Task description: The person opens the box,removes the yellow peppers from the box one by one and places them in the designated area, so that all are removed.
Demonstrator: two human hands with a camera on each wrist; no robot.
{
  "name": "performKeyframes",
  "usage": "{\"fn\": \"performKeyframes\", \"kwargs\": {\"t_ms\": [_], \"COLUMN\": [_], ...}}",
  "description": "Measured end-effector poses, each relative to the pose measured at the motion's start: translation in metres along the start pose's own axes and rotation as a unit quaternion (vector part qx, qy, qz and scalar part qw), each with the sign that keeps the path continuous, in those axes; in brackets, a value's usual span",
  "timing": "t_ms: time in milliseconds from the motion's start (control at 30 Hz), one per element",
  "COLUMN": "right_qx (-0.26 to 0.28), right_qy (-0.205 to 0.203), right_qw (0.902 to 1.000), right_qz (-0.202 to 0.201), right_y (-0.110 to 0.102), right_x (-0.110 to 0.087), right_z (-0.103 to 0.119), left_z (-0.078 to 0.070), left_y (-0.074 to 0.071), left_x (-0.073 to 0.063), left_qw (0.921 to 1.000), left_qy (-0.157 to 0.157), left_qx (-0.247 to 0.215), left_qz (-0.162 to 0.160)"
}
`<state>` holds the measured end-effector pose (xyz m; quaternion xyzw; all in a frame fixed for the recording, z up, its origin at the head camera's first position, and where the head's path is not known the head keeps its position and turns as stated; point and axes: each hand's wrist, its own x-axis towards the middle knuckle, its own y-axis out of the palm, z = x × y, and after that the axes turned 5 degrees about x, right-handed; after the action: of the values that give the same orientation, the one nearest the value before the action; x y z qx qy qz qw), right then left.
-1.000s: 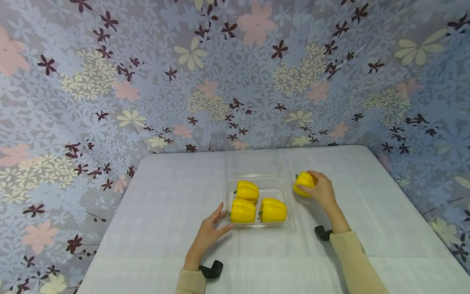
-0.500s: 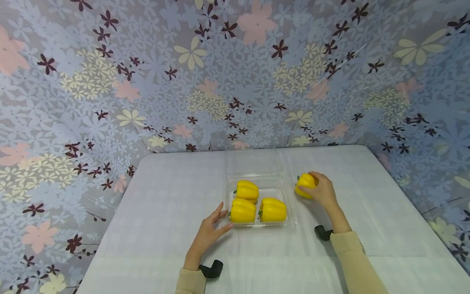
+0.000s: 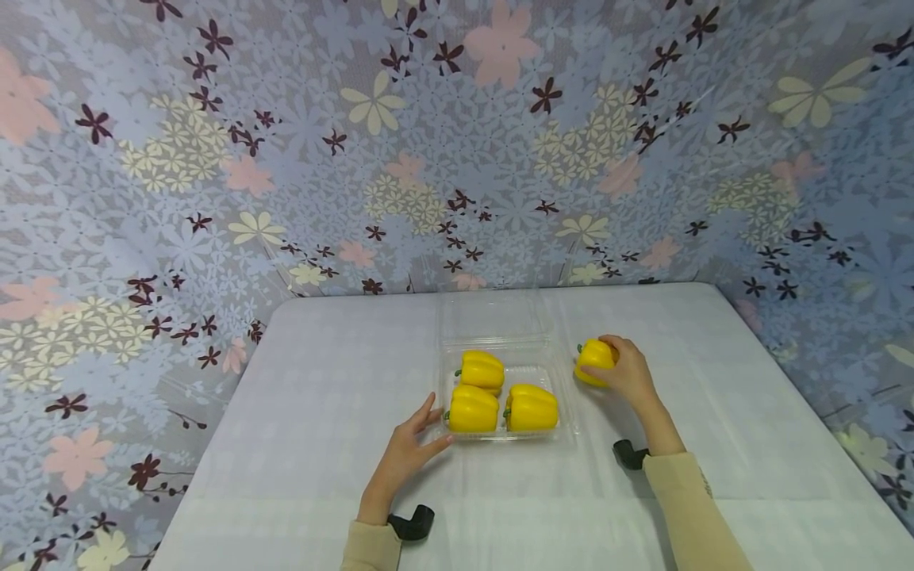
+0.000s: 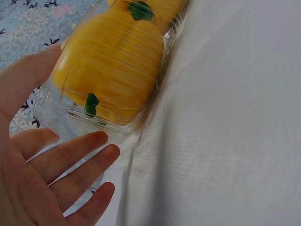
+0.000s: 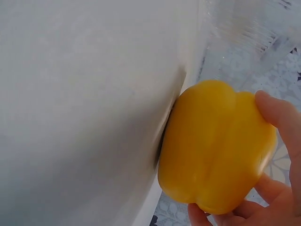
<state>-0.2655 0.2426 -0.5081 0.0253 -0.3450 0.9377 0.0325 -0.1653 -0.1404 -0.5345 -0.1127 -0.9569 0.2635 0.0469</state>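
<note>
My right hand [image 3: 628,373] grips a yellow bell pepper [image 3: 594,362] just right of a clear plastic clamshell box [image 3: 524,373]. In the right wrist view thumb and fingers wrap one side of that pepper [image 5: 216,146], low against the white cloth. Three more yellow peppers lie in the box: one at the back left [image 3: 481,370], one at the front left [image 3: 473,409] and one at the front right [image 3: 531,408]. The left hand [image 3: 410,448] rests at the box's front left corner, thumb and fingers spread around it. Its fingertips are right at the clear wall in the left wrist view.
The box's clear lid [image 3: 493,317] lies folded back toward the wall. White cloth covers the table [image 3: 321,381]. A floral curtain [image 3: 457,159] hangs behind and at both sides. Each wrist carries a black camera mount, left [image 3: 412,523] and right [image 3: 630,454].
My right hand and its pepper have shifted slightly right and toward me. The left hand, the box and the three peppers in it stay in place.
</note>
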Motion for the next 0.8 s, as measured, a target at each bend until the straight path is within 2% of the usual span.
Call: {"fn": "performKeyframes", "kwargs": {"t_ms": [500,800], "right_qx": [0.002,-0.017], "right_qy": [0.007,-0.053], "right_qw": [0.9997,0.9984], "right_qz": [0.023,-0.002], "right_y": [-0.008,-0.015], "right_x": [-0.005,-0.007], "right_z": [0.0,0.012], "left_z": [-0.003,-0.004], "left_y": [-0.001,-0.001], "left_x": [-0.002,-0.002], "left_qw": [1.0,1.0], "left_qy": [0.007,0.005], "left_qx": [-0.004,-0.006], "left_qz": [0.0,0.002]}}
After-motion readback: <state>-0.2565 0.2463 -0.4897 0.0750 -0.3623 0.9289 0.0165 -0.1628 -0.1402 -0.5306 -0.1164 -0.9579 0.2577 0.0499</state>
